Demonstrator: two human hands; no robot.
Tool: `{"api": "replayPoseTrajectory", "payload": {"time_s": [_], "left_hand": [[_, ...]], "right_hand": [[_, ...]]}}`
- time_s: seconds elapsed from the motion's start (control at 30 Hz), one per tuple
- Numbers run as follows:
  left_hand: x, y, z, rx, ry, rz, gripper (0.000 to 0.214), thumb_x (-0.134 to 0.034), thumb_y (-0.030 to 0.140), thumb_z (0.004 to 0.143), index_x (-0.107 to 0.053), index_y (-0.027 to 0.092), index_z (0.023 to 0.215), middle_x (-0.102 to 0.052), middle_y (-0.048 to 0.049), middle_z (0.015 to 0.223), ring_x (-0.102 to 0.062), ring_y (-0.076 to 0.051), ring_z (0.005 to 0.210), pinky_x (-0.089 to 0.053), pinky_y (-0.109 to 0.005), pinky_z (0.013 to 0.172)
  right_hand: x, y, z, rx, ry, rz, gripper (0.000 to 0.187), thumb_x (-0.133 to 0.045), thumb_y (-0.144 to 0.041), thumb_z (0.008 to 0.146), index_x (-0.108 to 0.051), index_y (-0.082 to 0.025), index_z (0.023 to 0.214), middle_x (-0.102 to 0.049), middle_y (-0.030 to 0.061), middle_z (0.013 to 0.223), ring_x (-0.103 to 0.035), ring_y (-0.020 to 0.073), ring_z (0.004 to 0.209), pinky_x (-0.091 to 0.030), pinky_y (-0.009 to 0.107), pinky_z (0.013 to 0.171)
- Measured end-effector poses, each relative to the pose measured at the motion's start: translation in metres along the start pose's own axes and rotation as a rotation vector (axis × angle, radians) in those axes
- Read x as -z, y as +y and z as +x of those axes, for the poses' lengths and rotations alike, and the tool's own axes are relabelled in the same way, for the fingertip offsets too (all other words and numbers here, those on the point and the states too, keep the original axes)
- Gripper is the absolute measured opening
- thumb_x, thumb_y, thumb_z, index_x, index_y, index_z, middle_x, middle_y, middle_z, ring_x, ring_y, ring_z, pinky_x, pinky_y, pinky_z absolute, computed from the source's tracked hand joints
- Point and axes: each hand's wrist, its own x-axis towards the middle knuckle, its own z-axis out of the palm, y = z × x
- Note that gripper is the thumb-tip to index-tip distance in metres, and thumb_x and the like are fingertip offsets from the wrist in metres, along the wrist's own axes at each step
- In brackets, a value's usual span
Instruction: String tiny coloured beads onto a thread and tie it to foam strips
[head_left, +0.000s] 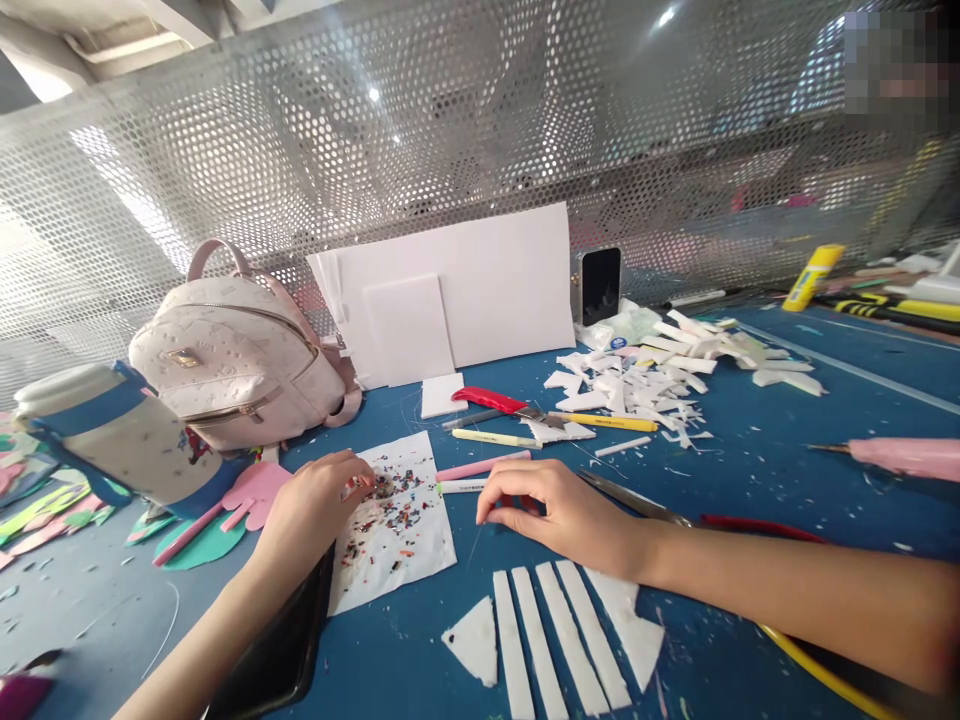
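My left hand (pixel 319 500) is at the left edge of a white paper sheet (pixel 431 520) strewn with small coloured bits (pixel 397 515). Its fingers are curled together; whatever they pinch, if anything, is too small to make out. My right hand (pixel 551 505) hovers at the table's middle, fingertips drawn together beside a white marker (pixel 463 486) and a pink marker (pixel 480 466). I cannot see anything between those fingertips. Just below it lie cut white foam strips (pixel 555 640), a triangular foam piece (pixel 476 640) and an irregular foam piece (pixel 634 635). Scissors (pixel 637 500) lie partly under my right forearm.
A red-handled knife (pixel 491 401) lies near yellow markers (pixel 604 421) and a heap of foam scraps (pixel 630 370). Behind are a white board (pixel 510 285), a phone (pixel 601 285) and a backpack (pixel 225 350). A tumbler (pixel 127 430) stands left; a pink-handled awl (pixel 900 457) lies right.
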Motion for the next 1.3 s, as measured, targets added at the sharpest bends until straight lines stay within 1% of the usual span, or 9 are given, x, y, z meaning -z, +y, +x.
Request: {"api": "replayPoseTrajectory", "payload": {"time_s": [0.33, 0.57, 0.67, 0.77, 0.87, 1.0, 1.13, 1.2, 1.3], "left_hand": [[-0.003, -0.001, 0.001, 0.007, -0.006, 0.023, 0.022, -0.047, 0.026, 0.089, -0.069, 0.025, 0.085, -0.071, -0.0037, 0.1, -0.067, -0.026, 0.088, -0.042, -0.028, 0.065], [-0.006, 0.0, 0.001, 0.006, -0.007, 0.003, 0.022, -0.045, 0.025, 0.089, -0.066, 0.024, 0.084, -0.068, -0.0045, 0.097, -0.066, -0.025, 0.083, -0.042, -0.029, 0.063], [-0.006, 0.0, 0.001, -0.015, -0.008, 0.001, 0.022, -0.043, 0.026, 0.09, -0.064, 0.023, 0.082, -0.067, -0.0052, 0.096, -0.066, -0.024, 0.083, -0.043, -0.03, 0.066], [-0.005, -0.004, 0.002, -0.041, 0.021, -0.039, 0.021, -0.043, 0.026, 0.091, -0.062, 0.023, 0.082, -0.065, -0.0051, 0.096, -0.065, -0.024, 0.083, -0.044, -0.031, 0.07], [-0.002, -0.005, 0.002, -0.066, 0.091, -0.172, 0.016, -0.047, 0.027, 0.09, -0.06, 0.022, 0.084, -0.064, -0.0044, 0.093, -0.062, -0.022, 0.08, -0.044, -0.031, 0.071], [-0.001, 0.015, -0.003, -0.126, 0.108, -0.487, 0.014, -0.051, 0.028, 0.09, -0.061, 0.021, 0.081, -0.065, -0.0037, 0.09, -0.06, -0.019, 0.078, -0.045, -0.028, 0.07], [-0.008, 0.048, -0.014, -0.117, 0.047, -0.777, 0.013, -0.055, 0.024, 0.088, -0.062, 0.02, 0.079, -0.065, -0.0034, 0.083, -0.06, -0.018, 0.076, -0.046, -0.027, 0.07], [-0.011, 0.058, -0.019, -0.118, 0.031, -0.846, 0.011, -0.055, 0.021, 0.087, -0.062, 0.02, 0.078, -0.065, -0.0029, 0.083, -0.06, -0.018, 0.077, -0.046, -0.027, 0.071], [-0.014, 0.064, -0.022, -0.129, 0.008, -0.881, 0.011, -0.056, 0.019, 0.087, -0.063, 0.02, 0.079, -0.064, -0.0027, 0.082, -0.058, -0.018, 0.077, -0.045, -0.027, 0.07]], "right_hand": [[0.0, 0.0, 0.0, 0.011, -0.004, -0.016, 0.015, -0.058, -0.012, 0.092, -0.07, -0.021, 0.089, -0.067, 0.0, 0.084, -0.054, 0.0101, 0.063, -0.044, 0.025, 0.06], [0.0, -0.002, 0.001, 0.013, 0.0, -0.006, 0.015, -0.058, -0.012, 0.092, -0.07, -0.02, 0.088, -0.068, 0.0004, 0.083, -0.058, 0.0121, 0.07, -0.045, 0.026, 0.062], [0.0, -0.001, 0.001, 0.008, 0.003, -0.014, 0.015, -0.058, -0.013, 0.092, -0.07, -0.02, 0.088, -0.068, 0.0003, 0.084, -0.058, 0.0118, 0.069, -0.045, 0.026, 0.062], [0.0, 0.0, 0.001, 0.011, -0.005, -0.007, 0.015, -0.058, -0.012, 0.092, -0.07, -0.02, 0.089, -0.068, 0.0002, 0.086, -0.057, 0.0113, 0.069, -0.045, 0.025, 0.062], [0.0, 0.001, 0.0, 0.001, -0.004, 0.001, 0.015, -0.057, -0.012, 0.092, -0.07, -0.021, 0.089, -0.067, 0.0001, 0.085, -0.055, 0.0104, 0.067, -0.043, 0.024, 0.058], [0.0, 0.001, 0.0, -0.03, 0.028, -0.02, 0.014, -0.057, -0.012, 0.091, -0.068, -0.021, 0.089, -0.065, 0.0011, 0.089, -0.053, 0.0099, 0.065, -0.042, 0.024, 0.057], [0.001, -0.002, 0.0, -0.021, 0.085, 0.015, 0.009, -0.058, -0.015, 0.091, -0.066, -0.019, 0.09, -0.063, 0.0029, 0.09, -0.054, 0.0109, 0.068, -0.043, 0.023, 0.057], [0.002, -0.002, -0.001, -0.006, 0.109, 0.031, 0.007, -0.059, -0.017, 0.091, -0.065, -0.019, 0.09, -0.063, 0.0029, 0.09, -0.053, 0.0114, 0.069, -0.043, 0.023, 0.056], [0.002, -0.002, -0.002, 0.012, 0.14, 0.046, 0.006, -0.059, -0.018, 0.091, -0.065, -0.019, 0.091, -0.063, 0.0026, 0.089, -0.053, 0.0119, 0.069, -0.042, 0.024, 0.055]]}}
